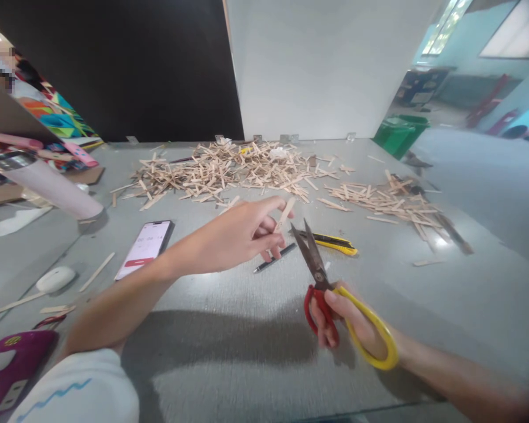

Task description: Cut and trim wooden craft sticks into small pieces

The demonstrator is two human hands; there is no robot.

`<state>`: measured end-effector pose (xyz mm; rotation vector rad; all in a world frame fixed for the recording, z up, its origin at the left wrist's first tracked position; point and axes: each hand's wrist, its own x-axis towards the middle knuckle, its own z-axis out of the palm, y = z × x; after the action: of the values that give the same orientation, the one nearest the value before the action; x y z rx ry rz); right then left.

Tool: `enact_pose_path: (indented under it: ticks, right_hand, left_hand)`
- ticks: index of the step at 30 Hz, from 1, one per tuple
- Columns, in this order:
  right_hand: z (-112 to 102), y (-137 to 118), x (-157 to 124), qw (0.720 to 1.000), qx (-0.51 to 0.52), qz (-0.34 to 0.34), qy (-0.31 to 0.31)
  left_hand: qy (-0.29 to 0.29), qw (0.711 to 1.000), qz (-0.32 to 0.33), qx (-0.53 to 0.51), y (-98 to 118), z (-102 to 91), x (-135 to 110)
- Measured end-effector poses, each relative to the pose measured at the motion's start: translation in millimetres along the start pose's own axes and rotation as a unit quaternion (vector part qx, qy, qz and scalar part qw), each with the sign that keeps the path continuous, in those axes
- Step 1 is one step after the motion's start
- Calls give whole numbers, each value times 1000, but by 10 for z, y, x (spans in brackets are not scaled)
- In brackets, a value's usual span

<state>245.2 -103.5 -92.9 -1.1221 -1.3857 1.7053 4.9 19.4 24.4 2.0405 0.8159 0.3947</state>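
Observation:
My left hand (242,235) pinches a short wooden stick (285,214) between thumb and fingers, holding it up over the grey table (229,346). My right hand (350,323) grips a pair of scissors (330,288) with one red and one yellow handle loop. The dark blades are slightly apart and point up toward the stick, just to its right. A black pen (274,258) lies on the table under my left hand. A yellow and black utility knife (332,241) lies just behind the scissor blades.
A large heap of wooden sticks (229,170) covers the far table, with a smaller pile (392,200) to the right. A phone (144,249), a white mouse (55,278), a pink tumbler (48,185) and loose sticks lie on the left. A green bin (399,134) stands beyond.

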Motion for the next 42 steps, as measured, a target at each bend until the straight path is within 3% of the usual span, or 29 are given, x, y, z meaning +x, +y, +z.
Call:
enact_pose_path:
  ticks: [5, 9, 13, 21, 25, 32, 42]
  right_hand:
    - [-7, 92, -24, 999, -20, -7, 27]
    - [-36, 123, -44, 997, -69, -15, 39]
    - [-50, 84, -47, 995, -92, -21, 30]
    - [-19, 37, -36, 995, -92, -10, 22]
    - [-3, 80, -38, 998, -64, -6, 20]
    - [36, 0, -72, 994, -70, 74, 34]
    - [108, -67, -52, 991, -48, 111, 52]
  left_hand:
    - [39, 998, 41, -9, -18, 15, -20]
    - [34, 998, 40, 42, -17, 10, -24]
    - [24, 999, 34, 27, -9, 24, -27]
    - [21, 999, 42, -19, -56, 92, -17]
    - [25, 999, 45, 6, -65, 97, -28]
    - [27, 997, 60, 47, -36, 96, -50]
    - [19, 997, 50, 52, -37, 103, -52]
